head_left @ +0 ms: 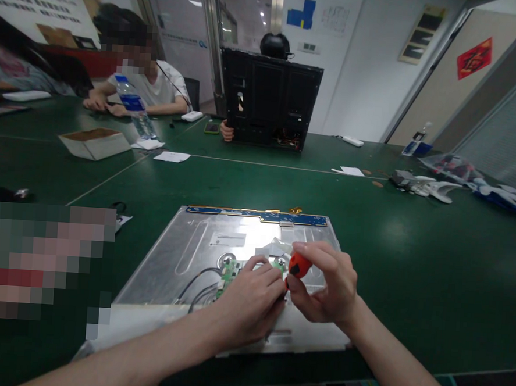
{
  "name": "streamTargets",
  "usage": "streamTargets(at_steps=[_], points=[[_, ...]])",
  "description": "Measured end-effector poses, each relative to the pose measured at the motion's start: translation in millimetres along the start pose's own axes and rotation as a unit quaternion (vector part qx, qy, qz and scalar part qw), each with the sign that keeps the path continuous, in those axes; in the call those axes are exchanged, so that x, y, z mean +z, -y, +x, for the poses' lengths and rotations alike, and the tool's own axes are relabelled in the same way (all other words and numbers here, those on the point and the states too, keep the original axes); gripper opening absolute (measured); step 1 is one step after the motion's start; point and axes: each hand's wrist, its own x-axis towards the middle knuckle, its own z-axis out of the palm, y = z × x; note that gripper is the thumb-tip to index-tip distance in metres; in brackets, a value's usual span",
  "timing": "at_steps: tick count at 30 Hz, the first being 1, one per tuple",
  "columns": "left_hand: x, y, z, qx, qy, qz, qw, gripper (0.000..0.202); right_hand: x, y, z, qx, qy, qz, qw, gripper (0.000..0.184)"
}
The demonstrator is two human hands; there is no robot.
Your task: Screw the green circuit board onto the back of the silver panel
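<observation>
My right hand (329, 279) pinches the red-and-black handle of a screwdriver (299, 265) between thumb and fingers. Just left of it, my left hand (256, 295) bends its fingers over a green circuit board (227, 271), close to the screwdriver's lower end. What the left fingers grip, if anything, is hidden, as is the screwdriver tip. The board sits on the silver metal back of a flat display panel (162, 257), which lies on the table. Dark cables (197, 285) run from the board's left side. A blue strip board (256, 216) lines the panel's far edge.
Across the green table (410, 272), a person's hand holds a black display housing (270, 103) upright. A water bottle (134, 107) and a cardboard box (95, 143) stand at the left. White gloves (433, 187) and a plastic bag (452, 167) lie at the right.
</observation>
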Motion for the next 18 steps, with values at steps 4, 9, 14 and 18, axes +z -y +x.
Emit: streamTargets(at_steps=[4, 9, 14, 18], points=[[1.1, 1.5, -1.1, 0.008, -0.001, -0.004, 1.000, 0.010, 1.1, 0.8, -0.3, 0.006, 0.002, -0.003, 1.000, 0.036], [0.3, 1.3, -1.7, 0.005, -0.009, -0.019, 1.000, 0.014, 3.1, 1.8, -1.2, 0.009, 0.003, -0.001, 1.000, 0.033], [-2.5, 0.7, -1.1, -0.002, -0.007, -0.038, 0.999, 0.014, 1.3, 2.1, -1.2, 0.002, -0.006, -0.013, 1.000, 0.038], [-3.8, -0.3, -0.3, -0.001, 0.006, -0.011, 1.000, 0.010, -1.6, 2.0, -0.8, -0.005, -0.031, -0.018, 0.999, 0.043]])
